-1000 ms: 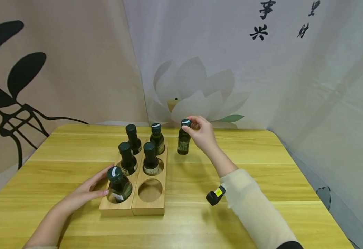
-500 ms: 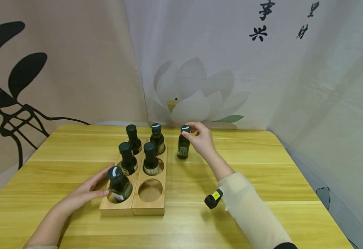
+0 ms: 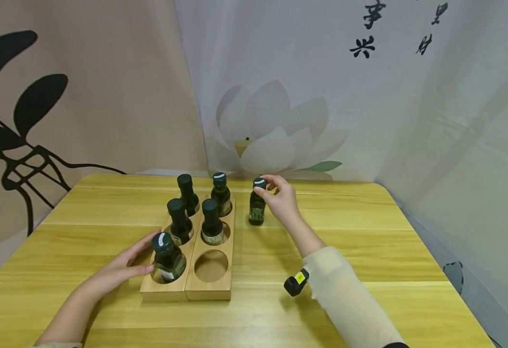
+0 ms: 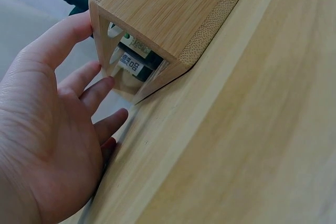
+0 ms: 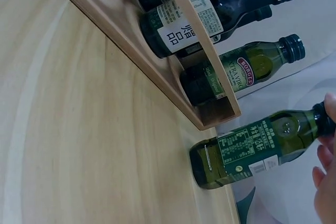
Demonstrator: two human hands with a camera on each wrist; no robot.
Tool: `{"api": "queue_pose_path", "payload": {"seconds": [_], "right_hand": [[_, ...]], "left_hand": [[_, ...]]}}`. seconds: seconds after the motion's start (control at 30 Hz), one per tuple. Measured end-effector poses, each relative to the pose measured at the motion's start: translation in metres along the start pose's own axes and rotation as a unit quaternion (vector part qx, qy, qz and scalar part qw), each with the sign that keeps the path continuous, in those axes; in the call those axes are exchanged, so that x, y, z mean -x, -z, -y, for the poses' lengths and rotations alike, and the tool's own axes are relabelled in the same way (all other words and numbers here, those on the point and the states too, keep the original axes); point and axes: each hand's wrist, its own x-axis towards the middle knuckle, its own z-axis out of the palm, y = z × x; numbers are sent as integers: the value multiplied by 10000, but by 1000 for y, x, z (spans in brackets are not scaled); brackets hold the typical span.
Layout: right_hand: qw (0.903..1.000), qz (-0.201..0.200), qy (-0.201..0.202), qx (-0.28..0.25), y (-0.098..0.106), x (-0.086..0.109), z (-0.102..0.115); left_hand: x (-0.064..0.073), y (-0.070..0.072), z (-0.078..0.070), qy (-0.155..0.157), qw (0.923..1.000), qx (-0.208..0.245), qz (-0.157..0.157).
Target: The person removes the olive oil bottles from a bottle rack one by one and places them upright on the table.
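My right hand [image 3: 281, 198] pinches the cap of a small dark green olive oil bottle [image 3: 256, 208] between thumb and fingers. That bottle stands upright just right of the wooden bottle rack [image 3: 208, 294]; whether its base touches the tabletop I cannot tell. In the right wrist view the held bottle [image 5: 252, 150] shows a green printed label. My left hand [image 3: 114, 270] rests against the rack's left side, fingers relaxed, thumb near the front left bottle [image 3: 167, 261]. The left wrist view shows these fingertips touching the rack's edge [image 4: 152, 14].
Several more bottles [image 3: 221, 195] stand in the rack's two rows. The front right hole [image 3: 210, 266] shows its wooden floor. The wooden table [image 3: 345, 217] reaches back to a printed cloth backdrop [image 3: 280, 58]. A black wrist device [image 3: 296, 282] hangs beneath the right sleeve.
My right hand has lowered the bottle and brought it slightly nearer, still beside the rack. The left hand and the rack stay in place.
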Motion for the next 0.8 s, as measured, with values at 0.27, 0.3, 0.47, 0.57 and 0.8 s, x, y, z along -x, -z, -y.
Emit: {"api": "queue_pose_path", "payload": {"seconds": [0.27,0.3,0.47,0.57,0.8], "right_hand": [[9994,-53,249,-233,2,3,7],[9990,-137,343,-247,3,4,9],[9929,-487,1029,-353,1,12,28],[9886,-484,1338,-486,-2,20,39],[9865,-164,1419,-798,-19,39,54]], "left_hand": [[0,1,0,-29,10000,37,11],[0,0,0,-34,10000,47,10],[-1,0,1,-45,9999,101,13],[-1,0,1,-47,9999,122,19],[-1,-1,0,-76,9999,65,-3]]}}
